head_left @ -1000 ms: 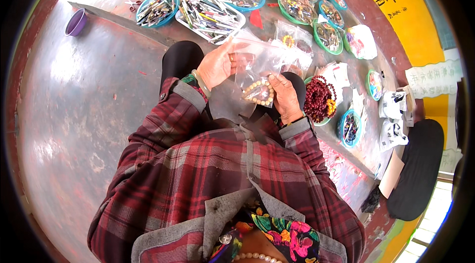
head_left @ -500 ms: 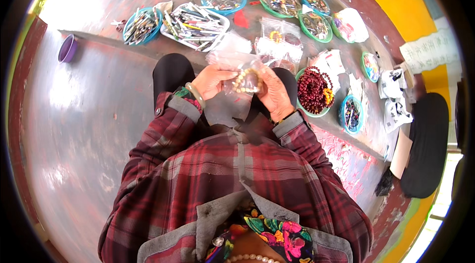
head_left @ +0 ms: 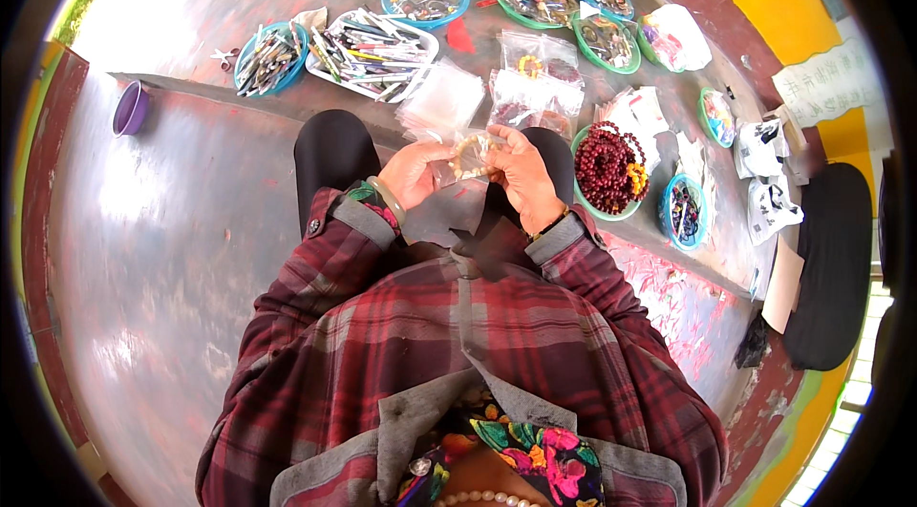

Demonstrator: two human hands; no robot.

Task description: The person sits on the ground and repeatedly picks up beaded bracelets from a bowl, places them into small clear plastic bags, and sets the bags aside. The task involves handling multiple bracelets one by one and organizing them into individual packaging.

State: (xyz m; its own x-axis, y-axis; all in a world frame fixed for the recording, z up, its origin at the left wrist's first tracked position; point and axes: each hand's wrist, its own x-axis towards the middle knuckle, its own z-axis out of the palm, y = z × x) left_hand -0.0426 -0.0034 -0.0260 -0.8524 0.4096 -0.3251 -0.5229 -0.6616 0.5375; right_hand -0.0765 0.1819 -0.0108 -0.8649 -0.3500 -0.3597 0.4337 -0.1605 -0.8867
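Between my hands, above my knees, is a pale yellowish beaded bracelet at a small clear plastic bag. My left hand, with a pale bangle on its wrist, pinches the bag's left side. The fingers of my right hand are closed on the bracelet's right side. Whether the bracelet lies fully inside the bag I cannot tell. Just beyond my hands lies a stack of clear plastic bags. To its right are bagged bracelets, one of them yellow.
Dark red bead strings fill a basket right of my knee. A white tray of pens and a blue basket of pens stand ahead left. Several baskets of small goods lie farther off. A purple bucket stands far left.
My right fingers have moved in over the bracelet, and my left hand has shifted slightly right and down. The bag stack, partly covered before, now shows more fully.
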